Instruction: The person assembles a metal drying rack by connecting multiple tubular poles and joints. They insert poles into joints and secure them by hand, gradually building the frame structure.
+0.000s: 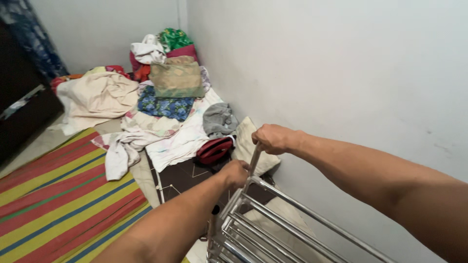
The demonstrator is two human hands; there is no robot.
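A shiny metal rack [273, 224] made of parallel tubes stands at the bottom centre, close to the white wall. My left hand [236, 173] grips the rack's near corner where a tube meets the frame. Higher up, my right hand [272, 138] is closed round the top of an upright tube [254, 160] of the same rack. Both forearms reach in from the bottom edge and the right.
A heap of clothes and folded cloths [161, 97] fills the far corner, with a grey garment [219, 120] and a red bag [214, 150] nearest the rack. A striped red, yellow and blue mat [63, 199] covers the floor at left. Dark furniture [19, 107] stands far left.
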